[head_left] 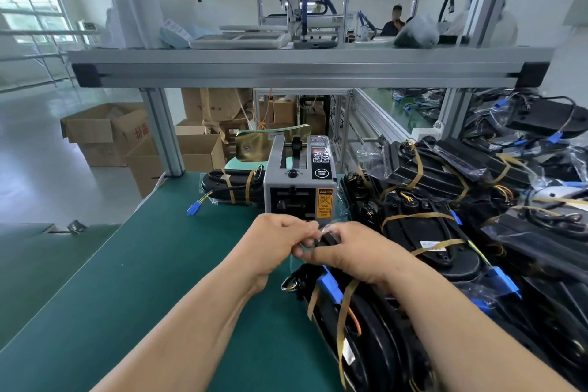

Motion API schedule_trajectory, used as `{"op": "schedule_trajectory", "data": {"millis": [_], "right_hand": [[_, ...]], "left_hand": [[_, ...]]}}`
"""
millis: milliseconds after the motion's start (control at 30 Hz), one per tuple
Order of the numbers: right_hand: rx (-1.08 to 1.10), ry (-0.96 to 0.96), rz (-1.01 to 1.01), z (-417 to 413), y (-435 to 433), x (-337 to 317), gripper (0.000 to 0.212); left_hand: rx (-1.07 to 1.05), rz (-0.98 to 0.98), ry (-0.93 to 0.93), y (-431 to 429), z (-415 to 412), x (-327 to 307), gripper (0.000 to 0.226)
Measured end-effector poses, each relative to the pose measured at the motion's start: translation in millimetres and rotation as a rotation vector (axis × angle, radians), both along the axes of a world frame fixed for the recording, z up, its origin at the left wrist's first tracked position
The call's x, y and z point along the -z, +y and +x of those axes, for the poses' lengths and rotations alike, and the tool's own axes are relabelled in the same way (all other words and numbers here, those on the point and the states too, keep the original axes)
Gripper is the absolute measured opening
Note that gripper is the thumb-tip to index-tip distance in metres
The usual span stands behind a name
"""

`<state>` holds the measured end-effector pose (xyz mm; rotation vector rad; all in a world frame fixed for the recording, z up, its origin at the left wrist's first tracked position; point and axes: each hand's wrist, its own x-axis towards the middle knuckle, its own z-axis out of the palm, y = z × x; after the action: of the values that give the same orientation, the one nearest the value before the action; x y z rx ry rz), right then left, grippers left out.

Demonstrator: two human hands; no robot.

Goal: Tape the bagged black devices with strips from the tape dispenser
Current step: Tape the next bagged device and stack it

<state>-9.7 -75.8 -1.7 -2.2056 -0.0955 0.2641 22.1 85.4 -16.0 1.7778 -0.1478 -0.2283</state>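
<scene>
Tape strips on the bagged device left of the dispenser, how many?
2. Left strip sits toward the bagged device's left end; right strip beside the tape dispenser, which may hide more.

Two bare forearms reach forward. The left hand [280, 245] and right hand [353, 256] meet fingertip to fingertip, fingers curled, both pinching one end of a bagged black device [381, 337].

One left hand [276, 242], one right hand [350, 253], one tape dispenser [299, 188], uncountably heaped bagged black devices [429, 242]
</scene>
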Motion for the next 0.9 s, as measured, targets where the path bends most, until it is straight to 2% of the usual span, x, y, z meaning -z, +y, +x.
{"op": "schedule_trajectory", "data": {"millis": [67, 133, 200, 333, 433, 500, 600, 733, 900], "right_hand": [[0.047, -0.025, 0.094, -6.2, -5.4, -0.1, 0.018], [0.098, -0.024, 0.255, -12.9, -13.9, -1.6, 0.011], [0.190, -0.050, 0.371, -18.9, -21.7, -5.7, 0.017], [0.379, -0.231, 0.441, -27.0, -25.3, -8.4, 0.050], [0.442, -0.434, 0.412, -34.1, -16.0, 2.7, 0.043], [0.457, -0.508, 0.438, -39.5, -7.7, 14.4, 0.042], [0.486, -0.522, 0.557, -45.2, 1.6, 27.5, 0.044], [0.480, -0.557, 0.560, -52.0, 7.5, 35.2, 0.048], [0.434, -0.589, 0.568, -59.0, 11.4, 36.1, 0.050]], "left_hand": [[-0.102, -0.076, 0.046, 3.8, 4.0, -1.8, 0.026], [-0.264, -0.176, 0.137, 6.6, 14.2, -3.0, 0.022], [-0.360, -0.256, 0.250, 6.1, 25.6, -3.4, 0.018], [-0.394, -0.376, 0.470, -4.5, 47.6, -0.5, 0.023], [-0.395, -0.407, 0.588, -16.3, 61.6, 3.0, 0.032], [-0.425, -0.459, 0.604, -21.6, 67.8, 7.9, 0.031], [-0.457, -0.540, 0.531, -28.1, 78.6, 15.3, 0.029], [-0.582, -0.589, 0.587, -34.3, 87.0, 17.2, 0.024], [-0.557, -0.538, 0.433, -40.4, 87.6, 23.3, 0.020]]}}
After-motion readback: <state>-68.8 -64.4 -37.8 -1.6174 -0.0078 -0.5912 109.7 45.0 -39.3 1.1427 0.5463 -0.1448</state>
